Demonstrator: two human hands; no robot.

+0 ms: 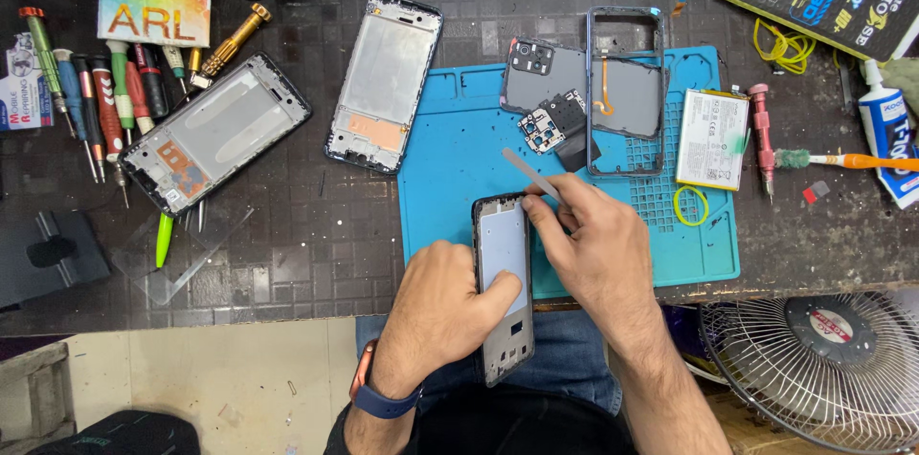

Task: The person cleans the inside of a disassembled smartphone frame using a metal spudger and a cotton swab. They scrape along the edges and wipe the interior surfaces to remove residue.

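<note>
My left hand (436, 307) grips a dark phone frame (504, 264) by its left side, the thumb lying across its pale inner plate. The frame is held lengthwise over the front edge of a blue work mat (450, 158). My right hand (593, 244) holds a thin flat metal pry tool (528, 172) whose free end points up and left, the fingers resting at the frame's top right corner. A blue watch band sits on my left wrist.
Two more phone frames (215, 130) (385, 80) lie left of the mat. On the mat sit a grey back cover (546, 77), a blue bezel (626, 91), a camera module (538, 130) and a white battery (712, 139). Screwdrivers (96, 101) line the left; a fan grille (823, 359) stands at lower right.
</note>
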